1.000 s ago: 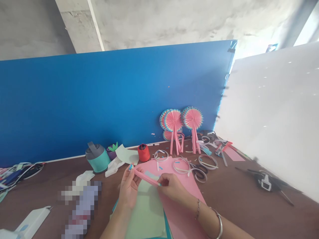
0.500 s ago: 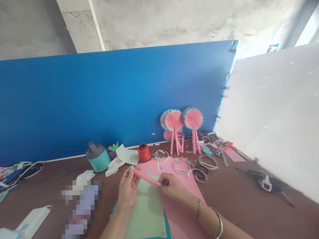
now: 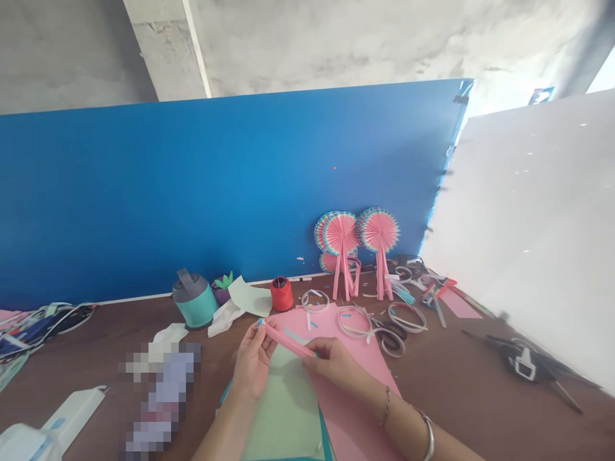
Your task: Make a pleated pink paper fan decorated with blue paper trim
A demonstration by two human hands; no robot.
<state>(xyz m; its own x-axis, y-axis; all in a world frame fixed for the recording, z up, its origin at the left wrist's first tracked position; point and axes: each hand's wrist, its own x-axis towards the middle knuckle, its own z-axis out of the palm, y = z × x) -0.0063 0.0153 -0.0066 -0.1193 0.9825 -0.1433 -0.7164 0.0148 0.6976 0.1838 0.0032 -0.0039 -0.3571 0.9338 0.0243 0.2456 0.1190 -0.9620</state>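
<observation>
A narrow folded strip of pink paper (image 3: 288, 341) with blue ends is stretched between my two hands, above the sheets on the table. My left hand (image 3: 253, 360) pinches its far left end, where a blue tip shows. Its right end is between the thumb and fingers of my right hand (image 3: 328, 360), which cover that tip. Beneath lie a pale green sheet (image 3: 283, 416) and a larger pink sheet (image 3: 353, 403). Beyond them, finished-looking pink pleated paper fans (image 3: 342, 234) lean against the blue panel.
A red spool of thread (image 3: 281, 294), a teal pot (image 3: 196, 306) and a curled pale green paper (image 3: 250, 299) stand at the back. Rolls of white tape (image 3: 354, 322) and black-handled scissors (image 3: 384, 333) lie right of centre. A white glue gun (image 3: 72, 419) rests at left.
The view has turned slightly left, so everything sits a little further right. Both hands keep hold of the pink strip, with little other movement.
</observation>
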